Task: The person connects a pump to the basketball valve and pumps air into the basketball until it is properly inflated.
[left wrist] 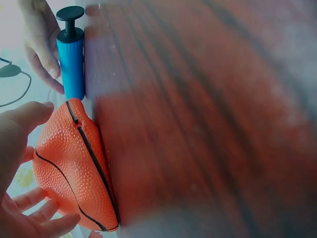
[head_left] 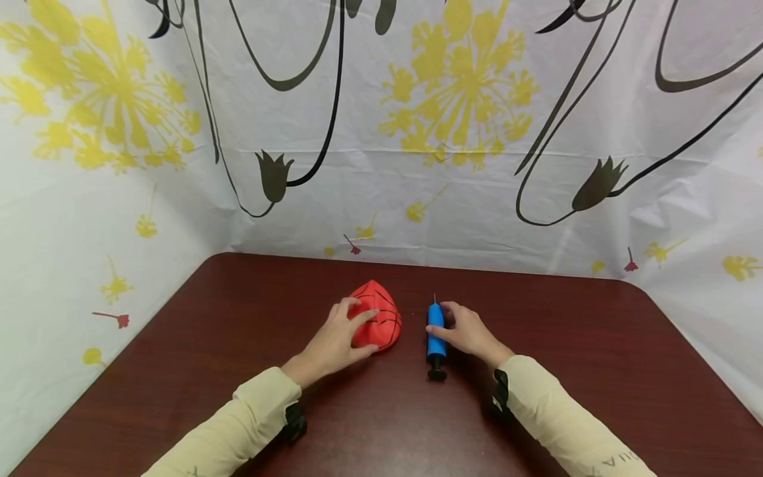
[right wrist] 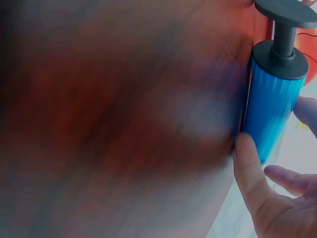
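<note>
A red-orange deflated rubber ball [head_left: 385,318] with black lines lies on the table, collapsed and creased. My left hand [head_left: 340,338] is spread over its left side; in the left wrist view the thumb stands off the ball [left wrist: 74,163] while other fingertips are at its edge. To the right lies a blue hand pump [head_left: 436,331] with a black handle toward me and a thin needle pointing away. My right hand [head_left: 471,331] straddles the pump [right wrist: 275,99], thumb over one side and a finger along the other, fingers fairly straight. Both things rest on the tabletop.
The dark red-brown table [head_left: 572,371] has rounded far corners. A white curtain [head_left: 334,126] printed with yellow flowers and dark stems hangs behind it and at both sides. Each wrist wears a black strap device, such as the left strap [head_left: 295,421].
</note>
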### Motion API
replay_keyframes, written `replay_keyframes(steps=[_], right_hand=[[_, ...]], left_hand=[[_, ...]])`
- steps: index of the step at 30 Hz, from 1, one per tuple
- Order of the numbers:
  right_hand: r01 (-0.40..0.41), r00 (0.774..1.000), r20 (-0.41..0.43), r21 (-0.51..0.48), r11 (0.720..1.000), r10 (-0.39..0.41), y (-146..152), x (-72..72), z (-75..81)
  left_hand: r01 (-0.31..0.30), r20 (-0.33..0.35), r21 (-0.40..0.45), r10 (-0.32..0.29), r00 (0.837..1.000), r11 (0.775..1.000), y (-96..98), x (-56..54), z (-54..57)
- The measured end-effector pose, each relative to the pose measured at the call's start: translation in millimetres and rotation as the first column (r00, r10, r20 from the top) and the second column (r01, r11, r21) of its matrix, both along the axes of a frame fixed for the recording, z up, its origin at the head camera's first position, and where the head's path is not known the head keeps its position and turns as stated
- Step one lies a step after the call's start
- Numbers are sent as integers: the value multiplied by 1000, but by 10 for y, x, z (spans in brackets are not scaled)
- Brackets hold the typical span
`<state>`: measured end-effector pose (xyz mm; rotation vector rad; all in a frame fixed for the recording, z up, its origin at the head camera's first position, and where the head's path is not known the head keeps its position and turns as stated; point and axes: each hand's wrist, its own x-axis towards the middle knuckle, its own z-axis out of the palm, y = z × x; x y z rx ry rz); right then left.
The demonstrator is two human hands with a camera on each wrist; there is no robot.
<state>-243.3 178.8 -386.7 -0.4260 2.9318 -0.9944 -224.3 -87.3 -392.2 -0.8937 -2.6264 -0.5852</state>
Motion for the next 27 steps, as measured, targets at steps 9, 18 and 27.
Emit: replay_keyframes(steps=[9, 18, 27], right_hand=[[66, 984, 168, -96, 993, -50, -40, -65, 20], [80, 978, 200, -90, 993, -61, -64, -113, -4], [103, 976, 200, -75, 992, -86, -84, -127, -31]], left_hand=[[-14, 45, -49, 16, 999, 999, 35, -48, 8], [-7, 63, -149, 16, 998, 989, 88, -120, 14], [-25, 85, -270, 49, 995, 962, 120, -163, 39]])
